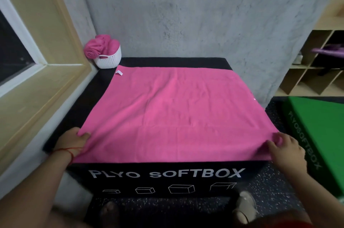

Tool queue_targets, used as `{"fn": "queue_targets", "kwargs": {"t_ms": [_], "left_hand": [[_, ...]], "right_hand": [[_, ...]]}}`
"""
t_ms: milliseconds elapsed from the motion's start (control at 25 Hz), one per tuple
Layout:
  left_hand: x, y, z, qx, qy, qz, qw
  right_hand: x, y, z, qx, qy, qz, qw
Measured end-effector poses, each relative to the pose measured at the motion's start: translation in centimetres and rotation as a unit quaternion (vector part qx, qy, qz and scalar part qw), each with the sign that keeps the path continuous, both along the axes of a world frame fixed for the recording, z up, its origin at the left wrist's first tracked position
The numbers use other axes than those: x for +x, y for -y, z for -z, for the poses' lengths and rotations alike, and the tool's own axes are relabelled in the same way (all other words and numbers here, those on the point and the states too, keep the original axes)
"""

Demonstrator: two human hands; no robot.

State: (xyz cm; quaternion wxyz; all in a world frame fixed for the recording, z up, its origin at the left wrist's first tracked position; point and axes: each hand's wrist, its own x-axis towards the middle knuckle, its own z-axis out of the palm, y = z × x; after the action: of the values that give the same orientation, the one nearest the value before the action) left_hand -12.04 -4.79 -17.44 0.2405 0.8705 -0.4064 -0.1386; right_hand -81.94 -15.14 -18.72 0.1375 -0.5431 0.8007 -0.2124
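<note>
A pink towel [173,112] lies spread flat over the top of a black plyo soft box [167,177]. A small white label sits at the towel's far left corner. My left hand [73,141] pinches the towel's near left corner, thumb on top of the cloth. My right hand [286,150] grips the near right corner, where the cloth bunches under the fingers. Both hands are at the box's front edge.
A white basket [108,59] with rolled pink towels stands at the box's far left corner, against the grey wall. A window frame runs along the left. A green soft box [320,134] and wooden cubby shelves [314,63] are on the right. My feet stand on speckled floor.
</note>
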Motion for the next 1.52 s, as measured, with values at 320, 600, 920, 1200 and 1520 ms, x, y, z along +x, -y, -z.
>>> {"fn": "queue_targets", "kwargs": {"t_ms": [320, 600, 920, 1200, 1520], "left_hand": [[-2.5, -6.0, -0.6, -0.078, -0.168, -0.125, 0.975], [-3.3, -9.0, -0.5, -0.094, -0.341, -0.174, 0.919], [-3.7, -9.7, -0.9, -0.118, -0.296, -0.159, 0.934], [-4.1, -9.8, -0.8, -0.143, -0.192, -0.132, 0.962], [-4.6, -9.5, -0.6, -0.127, -0.168, -0.11, 0.971]], "right_hand": [[-4.7, -3.7, -4.4, -0.001, 0.358, 0.021, 0.933], [-5.6, -4.3, -2.0, 0.009, 0.279, 0.015, 0.96], [-5.7, -5.1, -0.4, 0.003, 0.192, 0.043, 0.98], [-5.3, -6.0, -2.7, -0.104, 0.104, 0.008, 0.989], [-4.9, -4.3, -1.6, 0.012, 0.277, 0.022, 0.961]]}}
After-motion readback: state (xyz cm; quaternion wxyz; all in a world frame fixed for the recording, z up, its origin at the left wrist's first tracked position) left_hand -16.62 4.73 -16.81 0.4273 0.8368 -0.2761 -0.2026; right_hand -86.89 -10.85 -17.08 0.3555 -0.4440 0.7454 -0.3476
